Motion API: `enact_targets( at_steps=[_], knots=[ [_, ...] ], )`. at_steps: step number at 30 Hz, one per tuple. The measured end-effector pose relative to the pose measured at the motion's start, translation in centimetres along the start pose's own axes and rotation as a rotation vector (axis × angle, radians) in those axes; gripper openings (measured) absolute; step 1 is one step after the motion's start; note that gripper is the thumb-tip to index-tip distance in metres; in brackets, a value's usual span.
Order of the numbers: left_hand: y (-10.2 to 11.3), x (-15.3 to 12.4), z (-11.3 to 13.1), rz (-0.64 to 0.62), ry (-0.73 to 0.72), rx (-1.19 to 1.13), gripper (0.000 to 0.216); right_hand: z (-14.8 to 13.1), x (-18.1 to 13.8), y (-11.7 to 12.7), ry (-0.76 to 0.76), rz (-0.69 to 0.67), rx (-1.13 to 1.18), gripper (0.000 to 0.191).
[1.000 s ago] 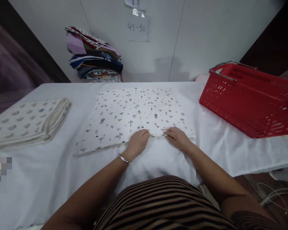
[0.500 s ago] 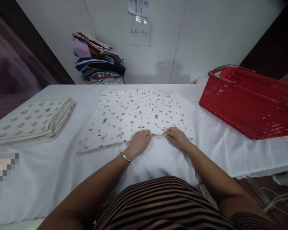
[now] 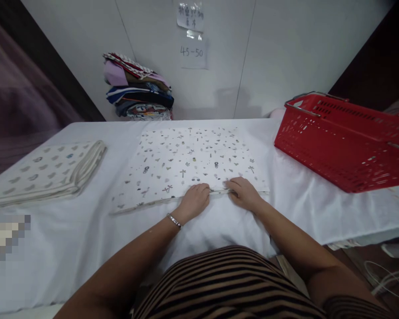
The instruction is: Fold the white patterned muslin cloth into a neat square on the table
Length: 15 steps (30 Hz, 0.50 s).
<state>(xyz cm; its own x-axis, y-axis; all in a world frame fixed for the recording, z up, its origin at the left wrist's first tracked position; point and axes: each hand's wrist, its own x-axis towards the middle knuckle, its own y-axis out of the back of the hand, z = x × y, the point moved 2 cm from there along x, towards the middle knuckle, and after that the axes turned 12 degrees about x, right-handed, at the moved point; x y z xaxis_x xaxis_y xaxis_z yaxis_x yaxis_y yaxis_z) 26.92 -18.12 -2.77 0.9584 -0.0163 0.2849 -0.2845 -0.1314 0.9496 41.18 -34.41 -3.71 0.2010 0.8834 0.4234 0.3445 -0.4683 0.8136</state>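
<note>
A white cloth printed with small palm trees, birds and leaves lies folded flat in front of me. Its layers show along the near edge. My left hand, with a bracelet at the wrist, grips that edge near its middle. A short way to the right, my right hand pinches the same edge, fingers on top and thumb tucked underneath. Between the two hands the edge is slightly bunched. The fingertips are partly hidden by the fabric.
At the left lies another folded cloth with grey leaf shapes. A red plastic basket with metal handles stands at the right. Behind the white-covered table, a stack of folded fabrics leans by the wall. Paper signs hang there.
The view has tilted up slightly. Both hands keep their hold on the near edge, with barely any movement; the cloth lies about as before.
</note>
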Motion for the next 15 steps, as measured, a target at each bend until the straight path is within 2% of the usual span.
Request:
enact_targets(
  at_steps=[8,15],
  knots=[
    [-0.6,-0.13,0.19,-0.023,0.033,-0.019,0.012,0.05,-0.06,-0.6,0.021,-0.056,-0.063,0.028],
    [0.2,-0.33,0.64,-0.057,0.034,-0.007,0.014,0.23,-0.18,-0.27,0.019,-0.079,-0.011,0.029]
  ],
)
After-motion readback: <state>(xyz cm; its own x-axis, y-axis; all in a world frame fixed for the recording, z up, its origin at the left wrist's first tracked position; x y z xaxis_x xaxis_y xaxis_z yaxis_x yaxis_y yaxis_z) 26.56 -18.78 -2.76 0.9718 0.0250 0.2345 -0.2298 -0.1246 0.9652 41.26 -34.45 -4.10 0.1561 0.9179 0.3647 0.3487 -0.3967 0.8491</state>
